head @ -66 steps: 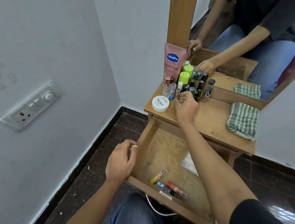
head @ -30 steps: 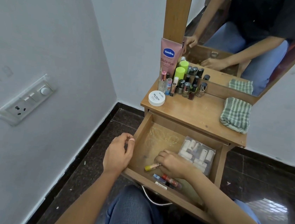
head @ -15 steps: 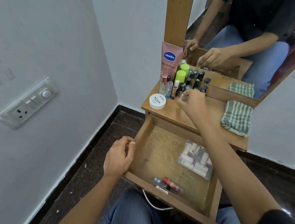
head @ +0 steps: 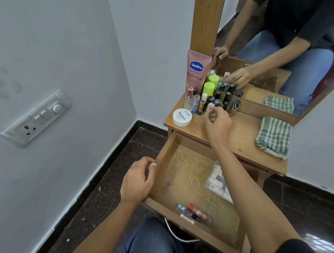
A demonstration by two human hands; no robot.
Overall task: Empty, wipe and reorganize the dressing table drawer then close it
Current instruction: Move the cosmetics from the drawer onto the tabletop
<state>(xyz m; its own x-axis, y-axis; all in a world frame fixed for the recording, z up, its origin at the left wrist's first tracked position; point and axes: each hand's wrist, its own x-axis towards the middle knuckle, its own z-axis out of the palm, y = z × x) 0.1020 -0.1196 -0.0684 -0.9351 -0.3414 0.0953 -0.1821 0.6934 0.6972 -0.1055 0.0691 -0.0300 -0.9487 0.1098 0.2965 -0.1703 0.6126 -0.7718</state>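
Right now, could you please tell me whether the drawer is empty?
Not empty: the open drawer holds a clear pouch and a few small tubes near its front.

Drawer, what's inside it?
A clear pouch and a few small tubes near the front. The right arm covers part of the pouch, so not all of it shows.

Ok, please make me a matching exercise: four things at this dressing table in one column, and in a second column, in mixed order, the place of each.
Things
1. white jar
2. striped cloth
3. red tube
4. pink-capped tube

Places
A. in the drawer, by its front wall
B. pinched by the right hand
C. tabletop, left front corner
D. tabletop, right side

Pairs: 1-C; 2-D; 3-A; 4-B
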